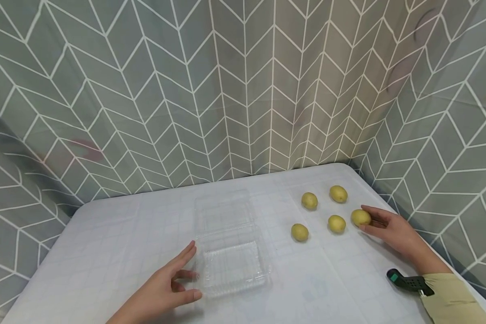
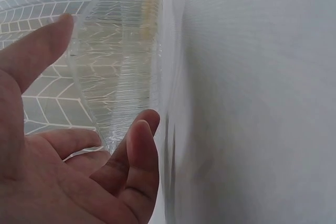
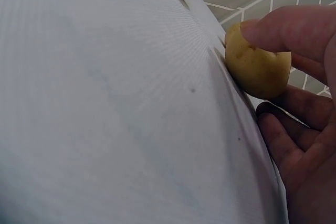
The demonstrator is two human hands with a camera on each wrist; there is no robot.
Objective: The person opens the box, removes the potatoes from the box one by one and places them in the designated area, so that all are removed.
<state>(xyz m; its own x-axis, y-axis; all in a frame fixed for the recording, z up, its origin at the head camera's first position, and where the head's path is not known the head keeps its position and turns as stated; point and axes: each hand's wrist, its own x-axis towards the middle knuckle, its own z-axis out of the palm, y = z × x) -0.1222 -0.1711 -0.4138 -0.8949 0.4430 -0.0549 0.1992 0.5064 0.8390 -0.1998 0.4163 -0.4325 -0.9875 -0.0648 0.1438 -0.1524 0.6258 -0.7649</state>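
Observation:
My right hand (image 1: pixel 393 231) is at the rightmost small yellow potato (image 1: pixel 361 218), thumb on one side and fingers on the other. In the right wrist view the thumb lies across this potato (image 3: pixel 257 69), which sits against the white cloth. My left hand (image 1: pixel 168 285) is beside the left edge of a clear plastic clamshell box (image 1: pixel 235 265), fingers loosely bent and apart. The left wrist view has the ribbed wall of the box (image 2: pixel 121 61) just beyond the fingers; whether they touch it I cannot tell. The box's lid (image 1: pixel 222 211) lies folded back, away from me.
Several more potatoes lie loose between the box and my right hand: a near one (image 1: pixel 299 232), a middle one (image 1: pixel 336 224) and two farther back, left (image 1: pixel 309 200) and right (image 1: pixel 338 194). A white cloth (image 1: pixel 125 243) covers the table. Grey patterned curtains (image 1: pixel 227 90) hang behind and beside it.

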